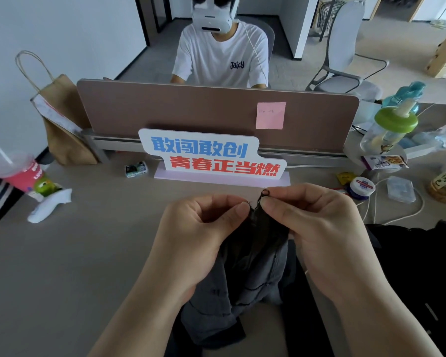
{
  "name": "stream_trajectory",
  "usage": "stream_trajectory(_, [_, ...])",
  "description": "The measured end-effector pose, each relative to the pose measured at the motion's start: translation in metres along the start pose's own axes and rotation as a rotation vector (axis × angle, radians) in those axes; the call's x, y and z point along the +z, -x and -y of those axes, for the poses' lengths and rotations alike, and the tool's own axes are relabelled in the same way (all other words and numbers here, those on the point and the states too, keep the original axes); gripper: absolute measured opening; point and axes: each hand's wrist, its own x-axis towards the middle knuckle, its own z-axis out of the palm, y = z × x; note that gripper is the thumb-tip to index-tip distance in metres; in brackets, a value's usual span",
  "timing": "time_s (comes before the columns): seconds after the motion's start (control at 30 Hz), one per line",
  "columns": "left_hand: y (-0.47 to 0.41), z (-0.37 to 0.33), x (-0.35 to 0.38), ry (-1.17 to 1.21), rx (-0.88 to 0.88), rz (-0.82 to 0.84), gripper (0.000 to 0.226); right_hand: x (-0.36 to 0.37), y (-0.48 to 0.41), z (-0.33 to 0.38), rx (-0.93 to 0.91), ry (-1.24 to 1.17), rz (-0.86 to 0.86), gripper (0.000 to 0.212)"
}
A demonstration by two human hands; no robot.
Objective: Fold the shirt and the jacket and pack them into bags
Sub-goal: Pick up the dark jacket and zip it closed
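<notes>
A dark grey jacket [245, 282] hangs bunched between my hands above the near edge of the desk. My left hand [196, 235] pinches the fabric at the top of the jacket's left side. My right hand [317, 228] pinches the small black zipper pull [265, 193] at the top of the jacket. More black cloth [410, 269] lies at the lower right; whether it belongs to the jacket I cannot tell. A brown paper bag [62, 130] with twine handles stands at the desk's far left. No shirt is visible on the desk.
A white sign [211, 155] with blue and red characters stands before a brown divider [180, 109]. A person in a white T-shirt [222, 55] sits behind it. A pink cup [21, 173] and white controller [49, 204] lie left; bottles, a jar [361, 188] and cables right.
</notes>
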Motion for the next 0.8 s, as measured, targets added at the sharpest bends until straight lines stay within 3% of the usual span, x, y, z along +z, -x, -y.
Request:
stream_trajectory(0.53, [-0.007,0.008,-0.002,0.026,-0.028,-0.066,0.005,0.017,0.005,-0.019,0.082,0.011,0.002,0.011])
stream_trajectory(0.8, [-0.013,0.017,0.001,-0.366,0.161,0.009,0.009,0.001,-0.004,-0.01,-0.003,0.109,-0.032,0.011])
